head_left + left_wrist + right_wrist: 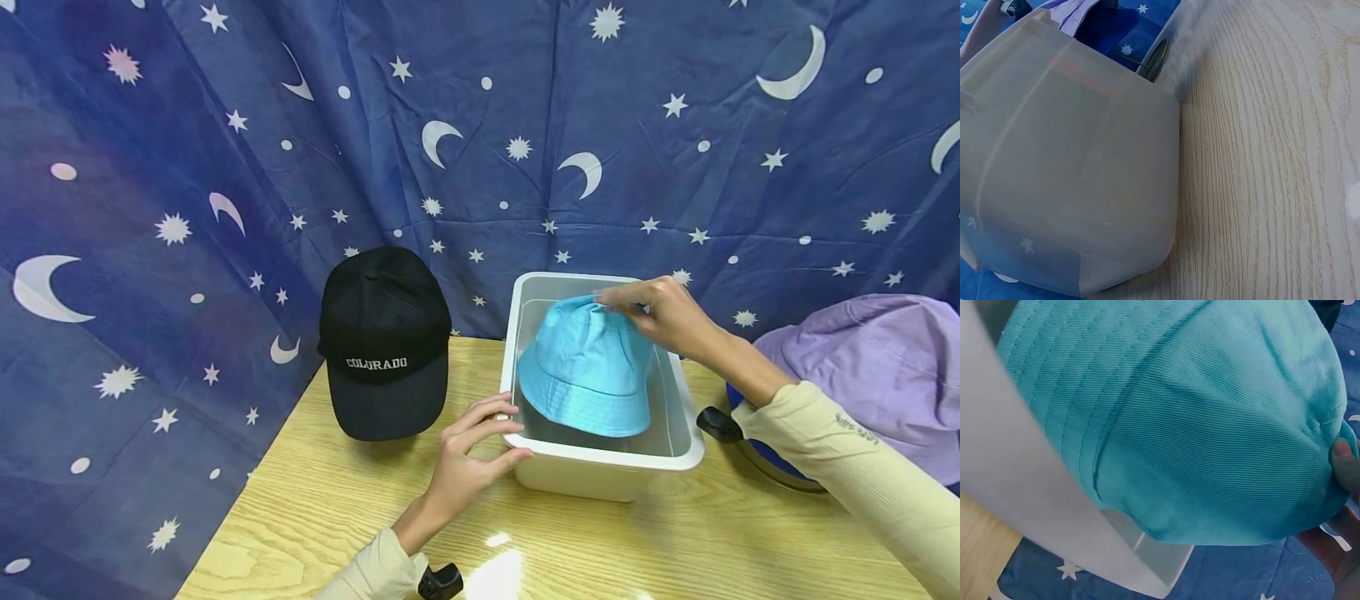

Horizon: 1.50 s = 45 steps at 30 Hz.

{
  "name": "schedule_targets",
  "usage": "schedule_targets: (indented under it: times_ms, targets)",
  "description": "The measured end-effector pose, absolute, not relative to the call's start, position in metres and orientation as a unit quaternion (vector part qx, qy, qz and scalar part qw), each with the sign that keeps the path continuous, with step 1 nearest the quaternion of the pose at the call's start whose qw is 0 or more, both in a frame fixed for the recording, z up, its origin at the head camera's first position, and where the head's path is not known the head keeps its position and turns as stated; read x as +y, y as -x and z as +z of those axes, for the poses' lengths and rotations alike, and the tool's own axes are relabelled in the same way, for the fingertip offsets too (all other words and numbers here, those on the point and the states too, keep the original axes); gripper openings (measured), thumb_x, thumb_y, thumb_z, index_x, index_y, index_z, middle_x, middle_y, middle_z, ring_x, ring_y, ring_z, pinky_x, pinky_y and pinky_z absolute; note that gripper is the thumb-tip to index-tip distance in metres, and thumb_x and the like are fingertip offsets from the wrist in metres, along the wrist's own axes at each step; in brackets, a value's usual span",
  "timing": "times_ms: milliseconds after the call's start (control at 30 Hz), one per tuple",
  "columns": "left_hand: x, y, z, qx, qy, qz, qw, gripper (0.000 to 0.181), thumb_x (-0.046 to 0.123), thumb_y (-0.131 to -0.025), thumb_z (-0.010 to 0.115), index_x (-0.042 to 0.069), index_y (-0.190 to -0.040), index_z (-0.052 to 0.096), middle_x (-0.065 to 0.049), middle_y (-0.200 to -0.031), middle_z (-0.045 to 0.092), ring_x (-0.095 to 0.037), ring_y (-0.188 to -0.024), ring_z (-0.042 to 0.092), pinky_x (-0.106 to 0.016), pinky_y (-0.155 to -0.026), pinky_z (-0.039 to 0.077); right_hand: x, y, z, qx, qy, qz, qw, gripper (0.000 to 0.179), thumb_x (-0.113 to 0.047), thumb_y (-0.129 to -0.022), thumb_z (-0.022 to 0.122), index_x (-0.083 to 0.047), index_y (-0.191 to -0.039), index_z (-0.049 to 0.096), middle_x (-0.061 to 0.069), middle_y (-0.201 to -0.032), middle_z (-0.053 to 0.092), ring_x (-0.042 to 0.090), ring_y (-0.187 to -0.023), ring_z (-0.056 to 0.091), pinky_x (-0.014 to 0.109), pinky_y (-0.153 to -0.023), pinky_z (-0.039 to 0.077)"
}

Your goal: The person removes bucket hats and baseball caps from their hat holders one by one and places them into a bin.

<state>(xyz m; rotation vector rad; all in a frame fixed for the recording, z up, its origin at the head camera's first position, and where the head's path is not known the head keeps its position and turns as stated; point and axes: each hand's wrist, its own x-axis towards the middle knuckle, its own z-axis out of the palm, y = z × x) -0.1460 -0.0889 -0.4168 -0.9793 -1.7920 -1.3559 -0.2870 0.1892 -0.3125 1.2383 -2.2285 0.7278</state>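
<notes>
Only in the head view is the left hand (467, 460) clearly shown, spread fingers touching the rim of the white bin (577, 475); the blue bucket hat (588, 367), brim inside, is pinched at its crown by the right hand (671, 310).

Starry blue cloth (510, 108) behind pale wooden table (300, 483).

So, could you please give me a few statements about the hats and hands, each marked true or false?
1. The right hand pinches the light blue bucket hat. True.
2. The black cap bears the word COLORADO. True.
3. The left hand touches the black cap. False: it touches the rim of the white bin.
4. The purple hat lies inside the white bin. False: it is outside, to the bin's right.
5. The light blue bucket hat is held brim down. True.
</notes>
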Motion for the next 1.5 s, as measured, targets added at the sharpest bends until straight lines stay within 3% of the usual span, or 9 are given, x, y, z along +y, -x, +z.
schedule_targets:
  times_ms: [200, 367, 633, 867, 1167, 1500]
  targets:
    - [-0.088, 0.146, -0.416, -0.687, 0.381, -0.518, 0.340, 0.032, -0.003, -0.061, 0.084, 0.001, -0.089, 0.070, -0.014, -0.104, 0.064, -0.033, -0.109, 0.058, -0.043, -0.092, 0.049, 0.190, 0.284, -0.316, -0.836, -0.445, 0.230, 0.222, 0.032, 0.020, -0.073, 0.064, -0.002, -0.094, 0.075, 0.012, -0.095, 0.071, 0.014, -0.068, 0.062, 0.020, -0.046, 0.035]
    - [-0.089, 0.148, -0.418, -0.683, 0.386, -0.517, 0.342, 0.028, 0.000, -0.064, 0.084, -0.001, -0.089, 0.070, -0.014, -0.105, 0.064, -0.038, -0.107, 0.057, -0.042, -0.093, 0.049, 0.187, 0.282, -0.316, -0.852, -0.439, 0.206, 0.196, 0.030, 0.018, -0.074, 0.066, -0.002, -0.095, 0.075, 0.012, -0.094, 0.072, 0.011, -0.059, 0.054, 0.021, -0.042, 0.032]
    - [-0.089, 0.147, -0.417, -0.682, 0.385, -0.521, 0.339, 0.028, -0.001, -0.065, 0.084, 0.001, -0.090, 0.070, -0.014, -0.104, 0.063, -0.041, -0.106, 0.057, -0.041, -0.093, 0.049, 0.185, 0.284, -0.323, -0.870, -0.431, 0.173, 0.163, 0.022, 0.010, -0.078, 0.068, -0.002, -0.096, 0.075, 0.010, -0.093, 0.072, 0.010, -0.059, 0.052, 0.022, -0.041, 0.031]
    - [-0.088, 0.147, -0.416, -0.677, 0.389, -0.525, 0.340, 0.029, -0.003, -0.063, 0.084, -0.001, -0.089, 0.070, -0.017, -0.102, 0.063, -0.042, -0.104, 0.057, -0.042, -0.091, 0.050, 0.183, 0.281, -0.326, -0.881, -0.429, 0.157, 0.122, 0.025, 0.013, -0.077, 0.066, -0.002, -0.093, 0.075, 0.007, -0.089, 0.072, 0.019, -0.075, 0.068, 0.029, -0.054, 0.050]
    - [-0.088, 0.146, -0.413, -0.680, 0.386, -0.524, 0.338, 0.030, -0.005, -0.062, 0.084, -0.004, -0.088, 0.070, -0.018, -0.101, 0.063, -0.042, -0.104, 0.057, -0.042, -0.090, 0.051, 0.179, 0.280, -0.323, -0.868, -0.460, 0.185, 0.016, 0.031, 0.023, -0.071, 0.057, 0.004, -0.088, 0.074, 0.013, -0.088, 0.071, 0.023, -0.078, 0.068, 0.034, -0.065, 0.057]
    - [-0.089, 0.147, -0.417, -0.678, 0.386, -0.525, 0.340, 0.029, -0.003, -0.063, 0.084, -0.003, -0.088, 0.070, -0.016, -0.101, 0.063, -0.043, -0.104, 0.057, -0.041, -0.086, 0.053, 0.173, 0.275, -0.322, -0.869, -0.454, 0.182, -0.070, 0.024, 0.017, -0.073, 0.067, 0.005, -0.093, 0.073, 0.015, -0.094, 0.070, 0.027, -0.078, 0.069, 0.038, -0.071, 0.058]
